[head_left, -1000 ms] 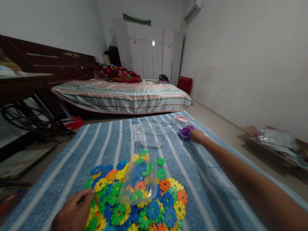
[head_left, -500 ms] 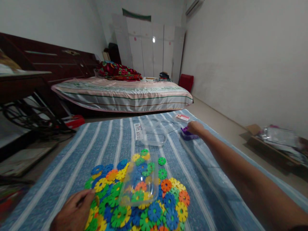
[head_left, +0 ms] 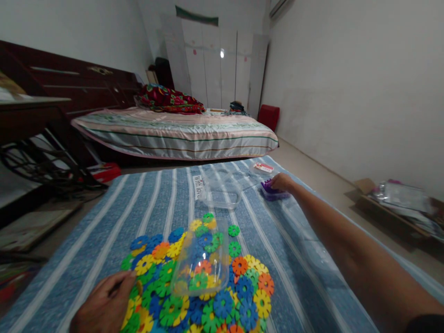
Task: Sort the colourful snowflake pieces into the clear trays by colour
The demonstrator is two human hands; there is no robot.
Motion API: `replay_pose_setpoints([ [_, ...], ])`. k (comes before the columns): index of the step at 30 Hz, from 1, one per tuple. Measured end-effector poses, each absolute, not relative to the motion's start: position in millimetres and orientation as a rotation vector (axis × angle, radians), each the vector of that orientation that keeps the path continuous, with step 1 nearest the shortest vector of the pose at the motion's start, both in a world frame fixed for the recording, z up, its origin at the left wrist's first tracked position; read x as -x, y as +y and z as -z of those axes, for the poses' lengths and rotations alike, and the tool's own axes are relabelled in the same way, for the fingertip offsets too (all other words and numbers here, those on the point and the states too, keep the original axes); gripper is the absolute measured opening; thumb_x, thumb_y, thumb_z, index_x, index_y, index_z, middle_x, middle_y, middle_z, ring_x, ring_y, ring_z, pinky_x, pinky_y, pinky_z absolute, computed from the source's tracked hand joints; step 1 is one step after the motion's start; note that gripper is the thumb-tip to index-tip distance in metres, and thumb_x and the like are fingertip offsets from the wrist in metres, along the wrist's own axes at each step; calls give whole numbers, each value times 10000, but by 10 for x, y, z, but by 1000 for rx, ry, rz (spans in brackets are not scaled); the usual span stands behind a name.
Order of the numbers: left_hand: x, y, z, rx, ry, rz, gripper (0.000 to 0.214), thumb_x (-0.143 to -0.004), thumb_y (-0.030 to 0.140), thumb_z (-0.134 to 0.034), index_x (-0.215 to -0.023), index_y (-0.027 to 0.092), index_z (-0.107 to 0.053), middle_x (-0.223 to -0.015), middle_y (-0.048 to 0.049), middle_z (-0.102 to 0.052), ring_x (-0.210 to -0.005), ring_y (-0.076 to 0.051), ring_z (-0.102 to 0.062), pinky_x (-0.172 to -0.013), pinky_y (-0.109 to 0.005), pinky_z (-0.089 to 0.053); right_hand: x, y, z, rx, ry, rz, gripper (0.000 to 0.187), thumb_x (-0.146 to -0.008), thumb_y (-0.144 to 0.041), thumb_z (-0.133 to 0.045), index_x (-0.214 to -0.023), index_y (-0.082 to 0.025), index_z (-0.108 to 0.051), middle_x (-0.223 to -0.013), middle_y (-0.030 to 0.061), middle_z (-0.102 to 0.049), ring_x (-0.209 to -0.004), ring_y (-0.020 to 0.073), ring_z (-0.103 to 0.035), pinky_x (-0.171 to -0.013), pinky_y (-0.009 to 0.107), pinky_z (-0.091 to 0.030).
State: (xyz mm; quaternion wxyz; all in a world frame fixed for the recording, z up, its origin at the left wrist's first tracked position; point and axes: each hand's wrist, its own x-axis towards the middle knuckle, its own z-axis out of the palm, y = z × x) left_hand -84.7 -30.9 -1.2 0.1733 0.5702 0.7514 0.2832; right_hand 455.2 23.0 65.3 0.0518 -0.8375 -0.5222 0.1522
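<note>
A heap of flat, flower-shaped plastic discs in several colours lies on the blue striped cloth in front of me. A clear plastic box rests on top of the heap. My left hand sits curled at the heap's left edge, its fingers closed against the discs. My right arm reaches far out, and my right hand lies over a small container of purple discs near the cloth's far right. Whether those fingers are closed on it does not show.
A second clear box and a small red-and-white card lie at the cloth's far end. Beyond is a bed with a striped cover, white wardrobes, a dark wooden desk at left, and a cardboard box on the floor at right.
My right hand has shifted slightly left on the purple container, which has moved a little with it. The left hand has stayed at the heap.
</note>
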Motion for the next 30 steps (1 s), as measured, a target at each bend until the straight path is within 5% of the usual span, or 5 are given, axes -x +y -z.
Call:
replay_pose_setpoints([
  [8, 873, -249, 52, -1622, 2121, -861, 312, -779, 538, -506, -776, 284, -686, -993, 25, -763, -851, -210, -685, -836, -296, -525, -4685, 121, -822, 2294, -1163, -741, 176, -806, -279, -821, -835, -157, -698, -519, -41, -613, -537, 139, -650, -539, 203, -526],
  [16, 868, -260, 83, -1625, 2132, -875, 336, -769, 565, -498, -785, 292, -692, -999, 31, -764, -860, -210, -684, -841, -292, -521, -4736, 69, -920, 2204, -982, -828, 180, -790, -182, -783, -727, -137, -620, -509, 5, -626, -478, 158, -650, -516, 238, -563],
  [22, 889, -246, 87, -1640, 2134, -871, 343, -770, 571, -498, -781, 291, -697, -984, 31, -763, -838, -207, -676, -825, -295, -519, -4761, 139, -927, 2240, -959, -705, 67, -861, -151, -704, -838, -139, -642, -507, -22, -601, -492, 136, -647, -563, 226, -570],
  [30, 875, -259, 61, -1614, 2158, -817, 324, -807, 527, -516, -821, 273, -716, -1025, 24, -771, -868, -214, -682, -841, -299, -518, -4753, 280, -551, 2544, -1113, -521, 160, -868, -244, -699, -780, -117, -738, -605, 111, -687, -589, 229, -706, -578, 279, -556],
])
